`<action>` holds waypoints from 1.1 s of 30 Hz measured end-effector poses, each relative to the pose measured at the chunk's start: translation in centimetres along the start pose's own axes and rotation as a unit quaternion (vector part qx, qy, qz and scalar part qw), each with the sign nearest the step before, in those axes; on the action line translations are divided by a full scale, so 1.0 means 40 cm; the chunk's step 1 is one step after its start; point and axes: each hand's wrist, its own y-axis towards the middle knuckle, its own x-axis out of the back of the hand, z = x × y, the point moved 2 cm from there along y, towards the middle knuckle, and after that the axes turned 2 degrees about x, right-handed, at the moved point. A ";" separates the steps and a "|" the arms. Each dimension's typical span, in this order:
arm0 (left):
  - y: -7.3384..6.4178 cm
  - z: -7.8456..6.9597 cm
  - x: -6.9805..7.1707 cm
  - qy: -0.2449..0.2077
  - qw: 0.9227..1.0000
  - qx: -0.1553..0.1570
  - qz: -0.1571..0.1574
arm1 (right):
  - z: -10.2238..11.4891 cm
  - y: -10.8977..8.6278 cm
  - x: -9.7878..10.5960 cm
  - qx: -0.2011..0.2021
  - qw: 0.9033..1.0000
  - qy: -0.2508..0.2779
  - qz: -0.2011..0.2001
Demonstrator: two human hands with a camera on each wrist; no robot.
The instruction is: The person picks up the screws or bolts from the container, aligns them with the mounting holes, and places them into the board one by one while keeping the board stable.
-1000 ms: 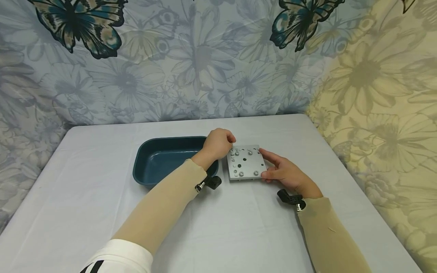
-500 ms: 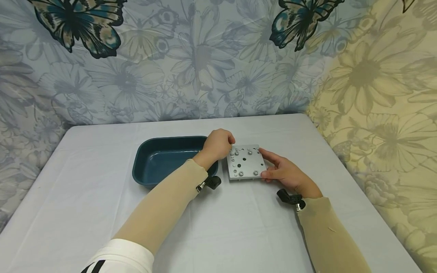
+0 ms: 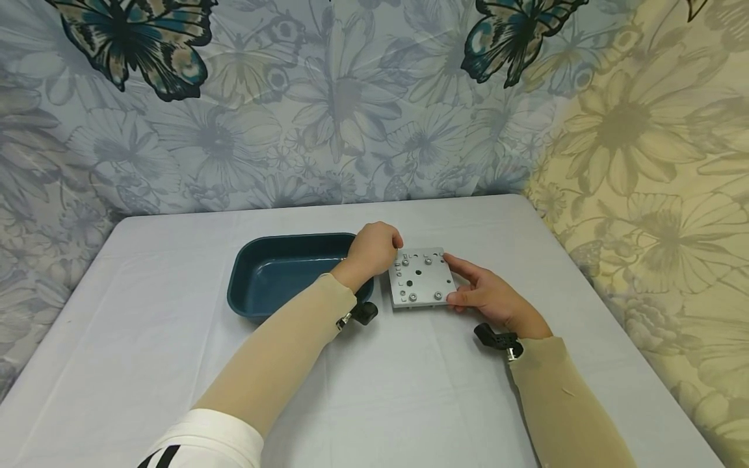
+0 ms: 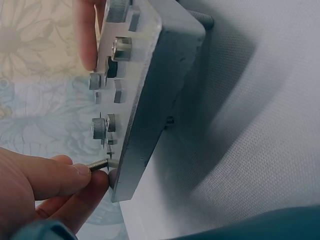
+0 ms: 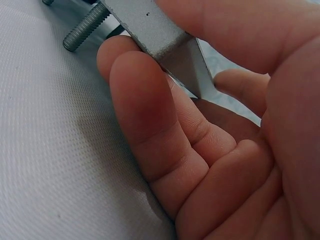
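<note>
A square silver metal plate (image 3: 427, 283) sits right of centre, with several socket-head screws (image 4: 121, 49) standing in its face. My left hand (image 3: 374, 249) is at the plate's far left corner. In the left wrist view its thumb and fingertip pinch a small threaded screw (image 4: 97, 165), its end right at the plate's face. My right hand (image 3: 494, 296) grips the plate's right edge, thumb on top and fingers under it. Below the plate, a threaded screw shank (image 5: 86, 31) sticks out toward the cloth in the right wrist view.
A dark teal rectangular tray (image 3: 257, 305) stands left of the plate, partly behind my left forearm. White cloth (image 3: 409, 390) covers the table. Flowered fabric (image 3: 351, 130) hangs behind the far edge and on the right side.
</note>
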 end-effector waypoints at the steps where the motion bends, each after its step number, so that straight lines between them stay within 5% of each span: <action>1: 0.000 -0.001 0.000 0.001 1.000 0.001 0.000 | 0.000 0.000 0.000 0.001 1.000 -0.002 0.000; 10: 0.000 0.001 0.006 -0.014 1.000 0.007 0.003 | 0.003 0.003 0.000 0.004 1.000 -0.010 0.000; 14: -0.005 0.013 0.012 -0.098 0.995 0.024 -0.016 | 0.004 0.003 -0.002 0.005 1.000 -0.010 -0.001; 17: -0.018 0.029 0.020 -0.245 0.966 0.076 -0.041 | 0.005 0.001 -0.003 0.004 1.000 -0.007 -0.001; 21: -0.050 0.053 0.040 -0.440 0.884 0.135 -0.078 | 0.006 0.000 -0.005 0.002 1.000 -0.004 -0.002; 24: -0.078 0.073 0.070 -0.514 0.840 0.150 -0.087 | 0.005 0.001 -0.006 0.002 1.000 -0.005 -0.001; 27: -0.104 0.104 0.105 -0.533 0.826 0.161 -0.085 | 0.003 0.002 -0.006 0.001 1.000 -0.003 0.000; 33: -0.139 0.180 0.148 -0.489 0.847 0.198 -0.067 | 0.002 0.002 -0.005 -0.003 1.000 -0.006 -0.004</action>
